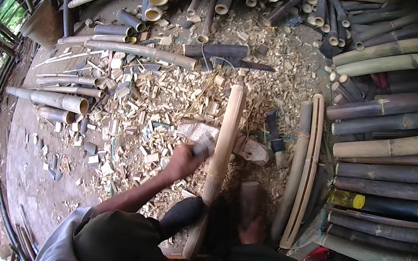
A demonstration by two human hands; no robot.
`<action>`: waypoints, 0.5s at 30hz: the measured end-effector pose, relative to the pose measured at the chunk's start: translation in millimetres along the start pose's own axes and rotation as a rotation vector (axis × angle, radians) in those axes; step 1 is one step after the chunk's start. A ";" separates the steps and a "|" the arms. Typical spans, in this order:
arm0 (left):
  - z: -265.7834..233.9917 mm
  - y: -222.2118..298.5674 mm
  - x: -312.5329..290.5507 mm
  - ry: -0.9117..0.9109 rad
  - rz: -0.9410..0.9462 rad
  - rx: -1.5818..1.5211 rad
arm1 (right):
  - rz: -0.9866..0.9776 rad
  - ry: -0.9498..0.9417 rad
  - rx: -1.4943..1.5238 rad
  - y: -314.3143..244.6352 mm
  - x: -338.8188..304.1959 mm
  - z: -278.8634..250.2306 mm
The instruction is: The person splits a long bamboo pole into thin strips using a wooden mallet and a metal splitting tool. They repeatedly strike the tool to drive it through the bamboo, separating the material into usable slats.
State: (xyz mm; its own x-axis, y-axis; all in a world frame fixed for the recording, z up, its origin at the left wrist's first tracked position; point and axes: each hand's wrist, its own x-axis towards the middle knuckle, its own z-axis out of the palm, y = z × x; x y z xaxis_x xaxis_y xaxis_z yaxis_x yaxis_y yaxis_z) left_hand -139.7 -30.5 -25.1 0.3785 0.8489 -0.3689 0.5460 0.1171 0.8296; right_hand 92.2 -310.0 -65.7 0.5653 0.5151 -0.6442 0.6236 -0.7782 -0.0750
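Note:
A peeled, pale bamboo pole runs away from me between my legs and rests across a rough wooden block. Left of the pole, my left hand is closed round a short, dark grey tool that reaches the pole's side; blur hides its exact kind. My right hand, low and right of the pole, grips a blurred brown wooden club. A dark-covered foot lies against the pole's near part.
Wood chips cover the ground. A dark-handled brush-like tool lies right of the block, beside a slotted bamboo pole. A machete lies beyond. Bamboo stacks line the right; a yellow-capped bottle sits among them.

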 end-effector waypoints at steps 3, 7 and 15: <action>-36.7 33.0 48.6 0.158 0.064 -0.831 | -0.094 0.071 0.120 27.3 9.0 22.3; -66.6 43.3 93.3 0.161 -0.043 -1.542 | -0.210 0.093 0.409 46.4 27.3 18.2; -27.4 36.9 109.9 0.111 -0.102 -1.489 | -0.074 0.047 1.195 66.0 29.4 -20.4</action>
State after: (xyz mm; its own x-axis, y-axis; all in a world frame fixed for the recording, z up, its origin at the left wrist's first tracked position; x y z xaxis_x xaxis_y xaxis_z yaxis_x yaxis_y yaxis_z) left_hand -98.4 81.2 -23.5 0.2921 0.8309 -0.4736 -0.7021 0.5226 0.4838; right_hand 160.9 -338.9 -74.1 0.5836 0.5661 -0.5822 -0.2268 -0.5748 -0.7863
